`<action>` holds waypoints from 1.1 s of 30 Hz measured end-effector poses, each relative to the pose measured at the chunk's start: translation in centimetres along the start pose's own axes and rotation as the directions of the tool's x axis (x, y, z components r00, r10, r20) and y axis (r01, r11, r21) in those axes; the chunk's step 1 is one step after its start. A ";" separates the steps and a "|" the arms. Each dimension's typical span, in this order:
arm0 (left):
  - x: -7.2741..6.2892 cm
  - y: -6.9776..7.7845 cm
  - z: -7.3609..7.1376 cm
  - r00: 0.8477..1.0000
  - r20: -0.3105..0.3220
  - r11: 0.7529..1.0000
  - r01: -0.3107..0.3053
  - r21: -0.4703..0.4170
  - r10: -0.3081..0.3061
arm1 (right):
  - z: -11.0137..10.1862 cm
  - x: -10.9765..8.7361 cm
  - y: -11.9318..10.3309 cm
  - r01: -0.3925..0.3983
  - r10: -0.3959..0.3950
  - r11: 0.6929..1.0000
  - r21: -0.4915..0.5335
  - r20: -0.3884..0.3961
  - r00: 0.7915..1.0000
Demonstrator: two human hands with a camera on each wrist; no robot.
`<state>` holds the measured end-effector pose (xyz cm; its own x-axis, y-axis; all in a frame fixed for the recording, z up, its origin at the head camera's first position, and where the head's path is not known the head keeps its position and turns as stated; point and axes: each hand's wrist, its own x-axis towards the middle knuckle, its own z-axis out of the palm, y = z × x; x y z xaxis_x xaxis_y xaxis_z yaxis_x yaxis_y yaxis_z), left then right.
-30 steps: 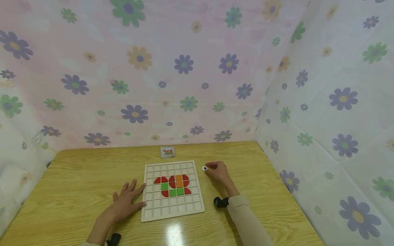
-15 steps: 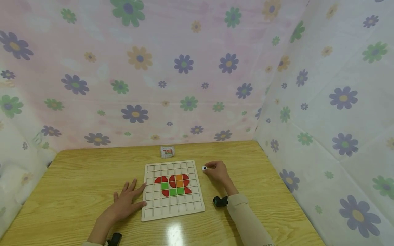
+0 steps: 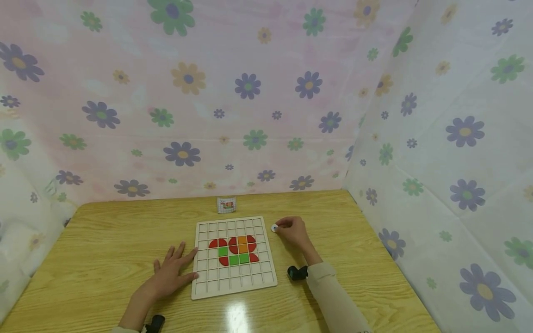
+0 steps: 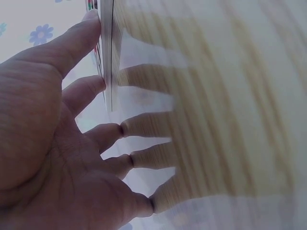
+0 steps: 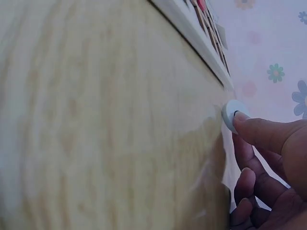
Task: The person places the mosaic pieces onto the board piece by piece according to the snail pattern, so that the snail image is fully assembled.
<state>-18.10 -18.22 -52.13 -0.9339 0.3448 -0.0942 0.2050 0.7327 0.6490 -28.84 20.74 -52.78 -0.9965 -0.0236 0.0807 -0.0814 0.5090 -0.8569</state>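
A pale wooden grid board [image 3: 233, 284] lies flat on the table, with red, green and orange pieces [image 3: 238, 259] set in its middle squares. My left hand [image 3: 168, 275] rests spread on the table, thumb and index fingertip against the board's left edge; the left wrist view shows those fingertips [image 4: 98, 84] at the board's side. Off the board's upper right side, my right hand [image 3: 293, 230] pinches a small white disc [image 5: 231, 115] with a dark mark, between thumb and fingers. In the right wrist view the thumb covers part of the disc's face.
Behind the board lies a small card [image 3: 226, 205] printed with a coloured grid picture. The wooden table [image 3: 125, 231] meets flower-patterned sheets [image 3: 250, 115] at its back and right edges. A black wrist camera [image 3: 297, 273] hangs by my right wrist.
My right hand has shifted very slightly left with the white disc, and its thumb now covers more of the dark mark. The left hand and board stay put.
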 end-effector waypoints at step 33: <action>-0.1 0.6 -0.4 1.000 0.012 1.000 0.012 0.009 -0.012 | 4.0 1.1 -2.4 0.158 -0.161 0.986 0.062 0.049 0.986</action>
<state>-18.00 -17.99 -51.42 -0.9329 0.3427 -0.1110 0.1963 0.7419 0.6411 -29.81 16.02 -52.68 -0.9702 -0.1471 0.1926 -0.2388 0.4445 -0.8633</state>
